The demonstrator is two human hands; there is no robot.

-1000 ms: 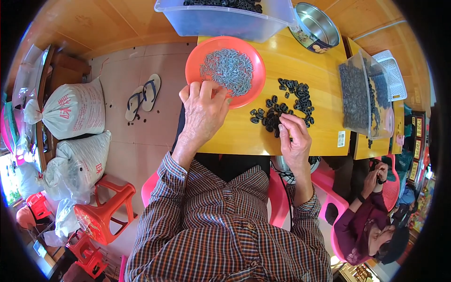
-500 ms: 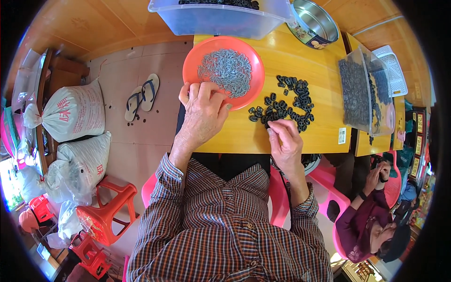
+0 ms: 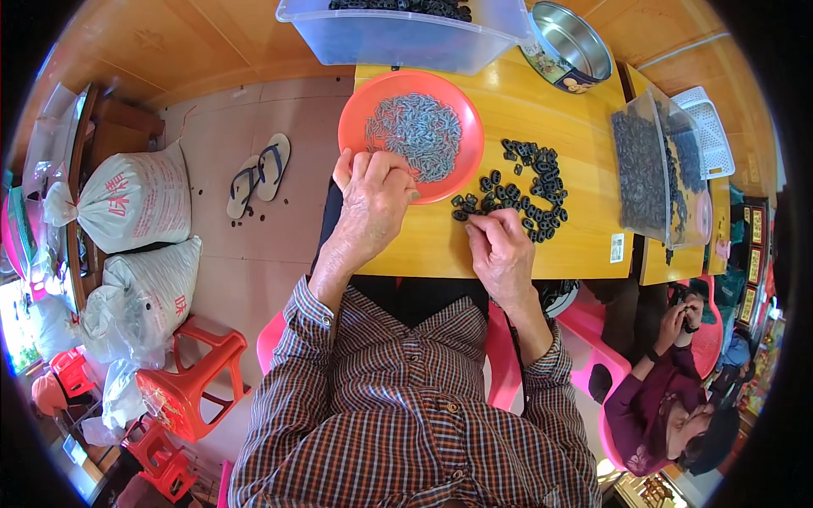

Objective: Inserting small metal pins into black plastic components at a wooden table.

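My left hand point(image 3: 374, 196) is bent over the near rim of a round orange-red plastic dish point(image 3: 356, 110). Its fingers are curled together and their tips are hidden, so what they hold cannot be made out. Many small grey-blue metal pins point(image 3: 415, 135) lie heaped in the dish. To the right, my right hand point(image 3: 503, 252) has thumb and forefinger pinched at a small black plastic piece point(image 3: 460, 215) on the near left side of a loose pile. The black oval pieces point(image 3: 511, 191) in this pile have holes in them and lie on the yellow table point(image 3: 406, 245).
A clear plastic bin point(image 3: 406, 38) with black pieces stands at the far edge, beside a round metal tin point(image 3: 576, 52). Another bin point(image 3: 639, 169) of black pieces is at right. Sacks point(image 3: 140, 199), sandals point(image 3: 258, 173) and a red stool point(image 3: 199, 381) are left; a person point(image 3: 665, 398) sits right.
My right hand has moved a little left along the near edge of the black pile, its fingers drawing more closely together. My left hand stays at the dish. The whole view has shifted slightly.
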